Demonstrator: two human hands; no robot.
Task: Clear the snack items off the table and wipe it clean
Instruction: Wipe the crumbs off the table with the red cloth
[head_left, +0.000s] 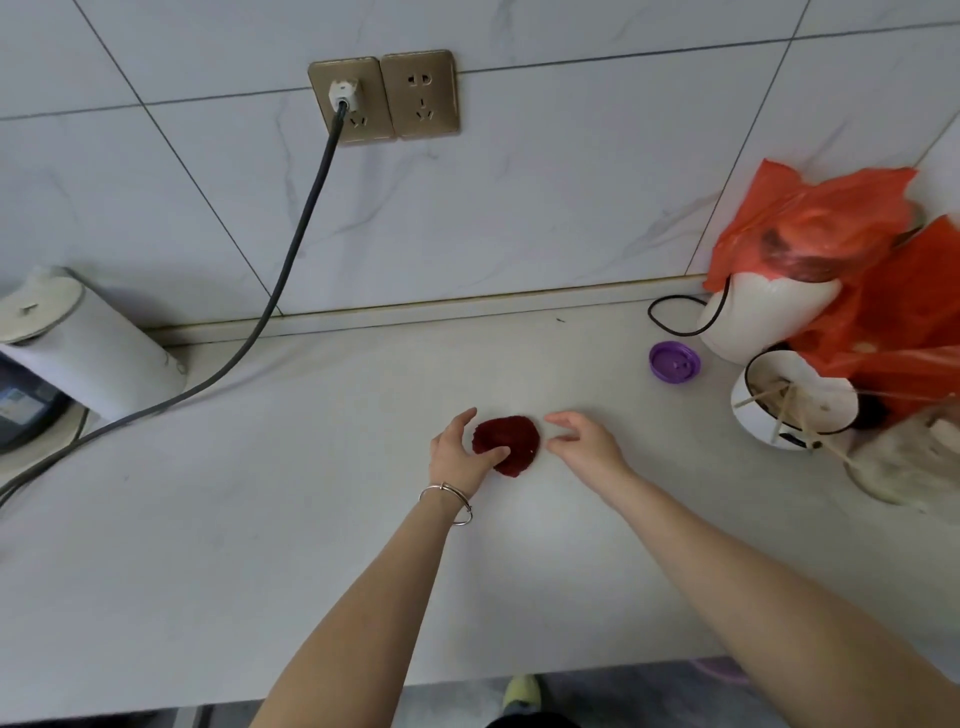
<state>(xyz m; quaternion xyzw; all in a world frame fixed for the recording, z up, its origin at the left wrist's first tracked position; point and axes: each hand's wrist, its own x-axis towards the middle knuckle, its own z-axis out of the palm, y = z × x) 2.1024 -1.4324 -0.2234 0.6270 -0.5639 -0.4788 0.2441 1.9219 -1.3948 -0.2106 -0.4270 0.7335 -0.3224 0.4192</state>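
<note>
From the head camera, a dark red, rounded, nubbly wiping cloth (505, 444) lies flat on the pale marble-look table (260, 519), roughly midway between its wall edge and its near edge. The left hand (460, 451) rests against the cloth's left side, thumb on its lower edge and fingers curled loosely; it touches the cloth but has not closed on it. The right hand (582, 441) hovers just beside the cloth's right side, thumb and fingers parted and holding nothing. The middle of the table looks bare of snacks, so the clearing seems largely done there and the wiping appears to be the step in hand. Clutter remains toward the right edge: a small round purple plastic lid (674, 361), a white bowl with a dark rim holding wooden skewers (792, 402), and crumpled orange plastic bags (852, 270) draped over a white rounded object against the wall. At the left edge stand a white cylindrical kettle (88, 343) and a grey power cable (291, 260) running up to a wall socket. Those right-edge items probably still need removing.
</note>
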